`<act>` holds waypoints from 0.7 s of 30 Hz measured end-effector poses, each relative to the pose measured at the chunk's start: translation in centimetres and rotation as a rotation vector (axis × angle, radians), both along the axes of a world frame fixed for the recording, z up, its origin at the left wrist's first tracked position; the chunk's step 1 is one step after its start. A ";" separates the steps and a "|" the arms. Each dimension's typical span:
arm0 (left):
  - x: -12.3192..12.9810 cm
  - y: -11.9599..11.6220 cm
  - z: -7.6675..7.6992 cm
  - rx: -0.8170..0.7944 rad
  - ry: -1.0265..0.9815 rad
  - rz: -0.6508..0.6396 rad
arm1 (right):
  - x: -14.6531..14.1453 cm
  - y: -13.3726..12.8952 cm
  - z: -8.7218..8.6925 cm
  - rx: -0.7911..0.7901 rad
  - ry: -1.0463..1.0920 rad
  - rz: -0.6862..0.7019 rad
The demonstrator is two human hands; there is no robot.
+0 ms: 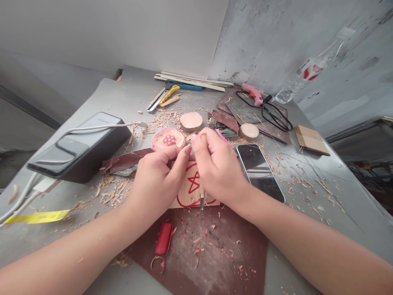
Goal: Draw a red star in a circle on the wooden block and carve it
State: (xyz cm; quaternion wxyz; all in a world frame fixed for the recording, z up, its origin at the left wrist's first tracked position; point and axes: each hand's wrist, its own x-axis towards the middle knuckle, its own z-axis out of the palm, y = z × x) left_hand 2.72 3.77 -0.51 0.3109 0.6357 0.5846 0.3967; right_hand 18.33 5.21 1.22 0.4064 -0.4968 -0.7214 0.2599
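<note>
The right hand (217,164) is curled up like a fist around a carving tool (202,200). The tool's shiny metal end pokes out under the hand and points back toward the person. The left hand (153,176) is just beside it, with its fingers bent in and its thumb tip close to the right hand. I cannot tell how tightly the left hand is closed, or if it has hold of anything.

The flat wooden board (194,184) with red lines on it lies below both hands. Its middle shows in the gap between them, and the hands hide its sides. The tool's metal end is over the board's near edge; I cannot tell if they touch.

The near edge of the board meets a dark brown sheet (233,254) with little red and wood bits on it. A small red thing (164,238) lies near the left arm. Past the hands is a round wood slice (168,139) with a red flower. A phone (260,172) lies on the tabletop (307,241), right of the right hand.
</note>
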 end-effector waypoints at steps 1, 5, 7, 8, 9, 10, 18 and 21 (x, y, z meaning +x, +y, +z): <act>0.0 0.0 0.0 0.000 0.002 -0.002 | 0.1 0.1 0.1 0.018 0.055 -0.009; -0.1 0.2 0.0 -0.007 0.009 -0.015 | 0.5 0.3 0.4 0.221 0.140 -0.049; -0.1 0.3 0.0 -0.007 0.008 -0.014 | 0.6 0.0 0.5 0.298 0.128 -0.044; -0.1 0.3 0.0 -0.006 0.006 -0.012 | 0.5 -0.2 0.6 0.331 0.107 -0.040; -0.2 0.3 0.0 -0.007 0.004 -0.012 | 0.5 -0.3 0.6 0.360 0.079 -0.039; -0.2 0.2 0.0 -0.007 0.004 -0.012 | 0.4 -0.4 0.6 0.382 0.049 -0.043; 0.0 0.0 0.1 0.011 0.000 -0.007 | -0.1 0.2 -0.4 0.160 -0.042 -0.020; 0.0 0.1 0.1 0.009 -0.007 -0.012 | 0.0 -0.1 -0.4 0.081 -0.069 0.027</act>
